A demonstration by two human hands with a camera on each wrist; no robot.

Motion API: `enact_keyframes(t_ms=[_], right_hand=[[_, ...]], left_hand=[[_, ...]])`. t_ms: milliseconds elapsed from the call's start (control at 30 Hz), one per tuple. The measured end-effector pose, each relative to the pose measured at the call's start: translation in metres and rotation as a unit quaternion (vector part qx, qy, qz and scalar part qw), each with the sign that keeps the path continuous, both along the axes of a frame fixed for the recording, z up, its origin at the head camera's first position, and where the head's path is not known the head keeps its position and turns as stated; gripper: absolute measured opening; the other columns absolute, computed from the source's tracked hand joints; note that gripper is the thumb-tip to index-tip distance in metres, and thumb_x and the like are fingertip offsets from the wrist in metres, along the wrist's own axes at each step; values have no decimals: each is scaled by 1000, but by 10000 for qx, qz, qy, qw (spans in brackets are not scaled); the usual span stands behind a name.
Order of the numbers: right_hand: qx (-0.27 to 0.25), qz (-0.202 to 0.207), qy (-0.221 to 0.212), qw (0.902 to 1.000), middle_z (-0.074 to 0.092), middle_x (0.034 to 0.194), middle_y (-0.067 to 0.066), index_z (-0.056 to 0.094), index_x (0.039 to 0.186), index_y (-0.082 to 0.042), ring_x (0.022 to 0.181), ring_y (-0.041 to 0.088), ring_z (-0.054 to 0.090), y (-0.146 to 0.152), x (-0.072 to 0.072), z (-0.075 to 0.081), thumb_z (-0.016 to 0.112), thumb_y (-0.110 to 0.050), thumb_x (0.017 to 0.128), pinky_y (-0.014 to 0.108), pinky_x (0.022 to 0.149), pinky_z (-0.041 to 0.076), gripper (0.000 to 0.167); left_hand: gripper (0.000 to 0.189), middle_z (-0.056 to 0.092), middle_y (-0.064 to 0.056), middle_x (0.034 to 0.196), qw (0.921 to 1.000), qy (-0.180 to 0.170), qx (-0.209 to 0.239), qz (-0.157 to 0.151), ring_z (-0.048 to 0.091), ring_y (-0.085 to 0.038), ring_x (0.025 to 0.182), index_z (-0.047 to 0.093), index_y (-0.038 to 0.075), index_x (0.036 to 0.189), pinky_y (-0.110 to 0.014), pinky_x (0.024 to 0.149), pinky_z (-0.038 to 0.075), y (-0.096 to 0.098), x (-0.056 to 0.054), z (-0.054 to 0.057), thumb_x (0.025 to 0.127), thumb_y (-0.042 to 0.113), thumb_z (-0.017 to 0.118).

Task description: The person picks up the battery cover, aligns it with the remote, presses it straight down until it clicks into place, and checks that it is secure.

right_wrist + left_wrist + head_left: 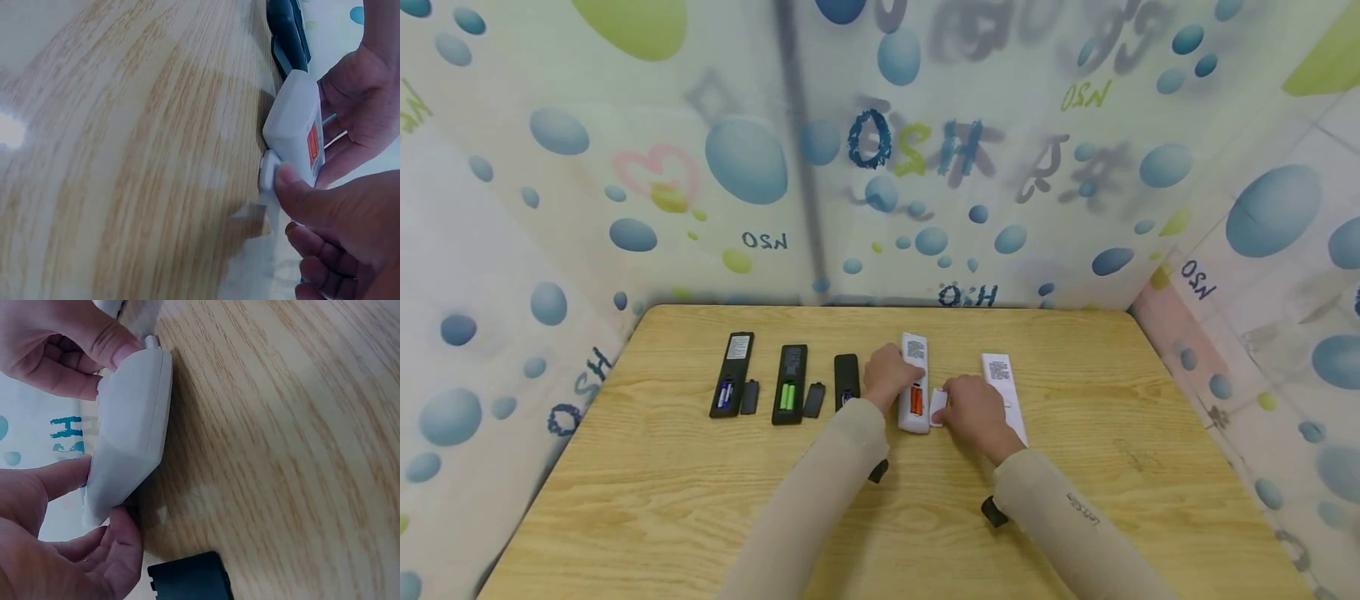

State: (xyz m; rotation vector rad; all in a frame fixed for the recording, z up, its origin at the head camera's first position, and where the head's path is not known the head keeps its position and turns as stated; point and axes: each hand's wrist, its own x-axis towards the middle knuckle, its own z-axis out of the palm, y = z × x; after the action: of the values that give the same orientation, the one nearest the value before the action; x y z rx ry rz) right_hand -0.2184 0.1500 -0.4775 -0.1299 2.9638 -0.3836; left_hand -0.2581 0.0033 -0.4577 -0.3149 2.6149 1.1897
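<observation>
A white remote control (pixel 913 421) lies face down on the table, its open battery slot showing orange batteries (pixel 917 401). My left hand (pixel 887 373) grips this remote by its sides; in the left wrist view the left fingers (pixel 128 540) curl against its edge. Right beside the remote, my right hand (pixel 976 410) pinches a small white battery cover (pixel 937 407) between thumb and fingers. The right wrist view shows the thumb (pixel 306 197) on the cover (pixel 269 170), close against the remote's side. A second white remote (pixel 1000 375) lies partly hidden behind the right hand.
To the left lie black remotes with open slots: one with blue batteries (pixel 726 393), one with green batteries (pixel 787 397), and one (pixel 846 371) partly covered by the left arm. Loose black covers (pixel 749 397) lie beside them. Patterned curtains (pixel 880 250) surround the wooden table (pixel 625 500).
</observation>
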Motion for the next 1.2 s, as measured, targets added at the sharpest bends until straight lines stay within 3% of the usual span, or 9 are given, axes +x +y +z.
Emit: enact_keyframes(t_ms=[200, 400, 633, 867, 1033, 1200], right_hand=[[-194, -120, 168, 9996, 73, 94, 1, 74, 102, -13, 78, 15, 63, 0, 3, 7, 77, -33, 84, 36, 70, 55, 28], [-345, -163, 244, 9990, 72, 86, -4, 75, 90, -17, 72, 13, 58, 2, 4, 18, 75, -32, 86, 32, 66, 52, 15], [-226, -53, 519, 9984, 72, 84, -3, 76, 87, -18, 74, 15, 61, 11, 4, 37, 75, -33, 86, 34, 66, 53, 15], [-111, 14, 700, 9975, 73, 86, -3, 77, 88, -18, 75, 15, 63, 20, 3, 45, 74, -35, 86, 33, 62, 53, 16], [-3, 35, 636, 9980, 72, 85, -2, 76, 88, -17, 77, 16, 60, 22, 8, 48, 76, -33, 85, 34, 66, 53, 16], [5, 209, 676, 9975, 71, 83, -2, 77, 89, -16, 76, 16, 59, 23, 16, 51, 77, -32, 83, 34, 68, 54, 17]], left_hand=[[38, 68, -11, 102, 9996, -155, 199, 133, 65, -21, 83, 63, 6, 116, -31, 68, 57, -2, 2, 1, 86, 27, 73], [39, 67, -12, 105, 9996, -106, 235, 101, 64, -21, 83, 62, 6, 122, -31, 68, 56, -2, 0, 1, 91, 28, 68], [45, 66, -11, 118, 9983, 119, 549, -184, 64, -20, 94, 56, 8, 134, -33, 81, 57, -4, -4, 10, 94, 28, 64], [46, 62, -7, 119, 9937, 198, 1081, -207, 62, -18, 95, 53, 10, 137, -29, 76, 54, -9, -5, 18, 95, 26, 63], [44, 61, -8, 122, 9897, 291, 1355, -345, 62, -20, 97, 53, 10, 136, -28, 76, 56, -13, 2, 19, 95, 23, 63], [42, 61, -10, 121, 9795, 251, 1931, -510, 64, -22, 98, 51, 10, 136, -33, 78, 58, -16, 12, 20, 96, 19, 62]])
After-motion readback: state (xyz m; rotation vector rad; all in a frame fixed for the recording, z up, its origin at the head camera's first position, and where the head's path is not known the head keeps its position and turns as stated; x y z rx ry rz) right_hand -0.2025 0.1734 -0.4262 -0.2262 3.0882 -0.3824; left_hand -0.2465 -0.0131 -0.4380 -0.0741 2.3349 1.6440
